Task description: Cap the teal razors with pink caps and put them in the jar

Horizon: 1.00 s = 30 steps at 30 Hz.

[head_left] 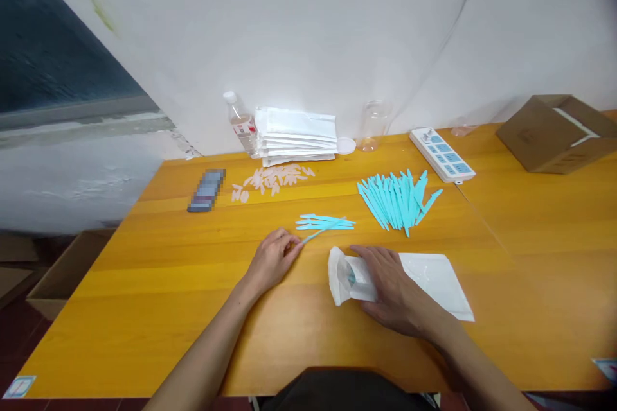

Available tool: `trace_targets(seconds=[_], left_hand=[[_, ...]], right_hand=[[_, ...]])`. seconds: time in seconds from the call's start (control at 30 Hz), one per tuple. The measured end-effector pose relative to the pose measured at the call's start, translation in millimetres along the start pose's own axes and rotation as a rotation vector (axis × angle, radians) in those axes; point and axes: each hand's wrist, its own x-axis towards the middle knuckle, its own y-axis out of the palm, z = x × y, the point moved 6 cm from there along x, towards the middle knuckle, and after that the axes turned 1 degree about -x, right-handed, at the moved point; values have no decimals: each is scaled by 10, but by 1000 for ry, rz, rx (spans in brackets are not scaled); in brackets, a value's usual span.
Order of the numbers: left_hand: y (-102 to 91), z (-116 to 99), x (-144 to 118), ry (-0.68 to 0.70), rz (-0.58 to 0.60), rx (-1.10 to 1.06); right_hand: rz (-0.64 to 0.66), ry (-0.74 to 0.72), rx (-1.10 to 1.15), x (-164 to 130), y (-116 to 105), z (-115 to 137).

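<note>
Pressing the open white pouch (347, 276), right hand (393, 292); a teal stick (351, 278) inside.

Water bottle (240, 122), power strip (442, 154), cardboard box (554, 133), phone (207, 190).

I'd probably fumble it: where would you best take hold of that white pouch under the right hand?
Probably at the pouch's open left end, which stands puffed up off the table, coming from the left. The rest lies flat under the right hand, offering little to pinch.
</note>
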Motion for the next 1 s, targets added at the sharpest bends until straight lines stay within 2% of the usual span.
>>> trace_targets(seconds=[0.07,0.13,0.2,0.27,0.3,0.37,0.43,0.5,0.57,0.63,0.67,0.73,0.8,1.0], left_hand=[[-161,-24,-147,5,56,-95],[-400,-27,-324,17,105,-129],[-621,-61,-477,44,169,-103],[-731,-183,-556,85,225,-50],[-723,-283,-558,113,243,-25],[-585,-536,-488,186,250,2],[-347,-777,-345,288,218,-27],[-107,-882,-173,385,190,-146],[-9,-705,32,307,30,-212],[1,-364,185,135,-140,-114],[8,-210,230,76,-173,-35],[43,-3,276,38,-155,94],[81,80,274,46,-116,135],[100,56,295,85,-105,148]], right_hand=[[3,13,-3,-10,-2,-35],[10,15,-8,-18,-13,-65],[11,17,-16,-16,-27,-84],[11,11,-20,4,-32,-75],[11,3,-20,20,-29,-55],[13,-33,-12,60,-17,24],[14,-80,5,93,-5,124],[15,-104,23,105,-2,196],[12,-87,32,95,-10,204],[9,-51,29,70,-20,161],[6,-38,27,55,-23,135],[1,-35,24,32,-21,93],[-3,-32,27,22,-12,64],[-1,-9,22,22,-10,29]])
